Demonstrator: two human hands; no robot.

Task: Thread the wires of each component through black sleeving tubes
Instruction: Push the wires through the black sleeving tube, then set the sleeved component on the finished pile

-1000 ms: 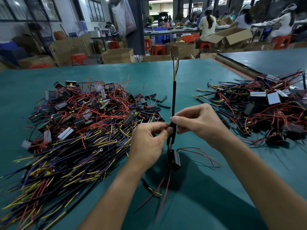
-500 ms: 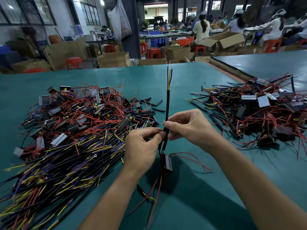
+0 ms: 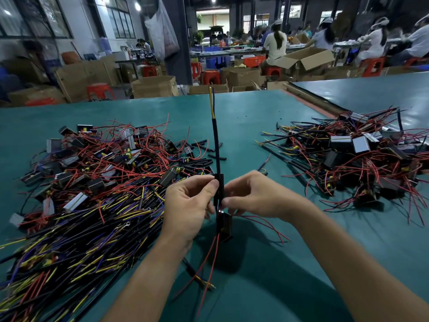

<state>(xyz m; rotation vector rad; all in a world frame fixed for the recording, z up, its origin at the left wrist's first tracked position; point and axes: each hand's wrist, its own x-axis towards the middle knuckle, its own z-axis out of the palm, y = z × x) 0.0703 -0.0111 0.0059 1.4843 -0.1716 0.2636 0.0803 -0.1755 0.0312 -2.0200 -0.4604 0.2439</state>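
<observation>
I hold one component upright over the green table [image 3: 255,117]. Its small black box [image 3: 224,227] hangs just below my hands, with thin red wires [image 3: 209,270] trailing down from it. A long black sleeving tube [image 3: 216,145] rises from my fingers, and yellow and blue wire ends [image 3: 211,101] stick out of its top. My left hand [image 3: 189,205] pinches the tube near its lower end. My right hand [image 3: 253,195] pinches a short, wider black sleeve [image 3: 221,185] around the same bundle.
A big heap of components and wires [image 3: 92,187] fills the table to the left, with loose short black tubes [image 3: 199,162] at its far edge. A second heap [image 3: 352,159] lies to the right. Beyond the table stand cardboard boxes [image 3: 154,86], red stools and seated people.
The view has shifted a little. Both hands keep their hold on the upright bundle, and the short sleeve now sits a bit higher between my fingertips.
</observation>
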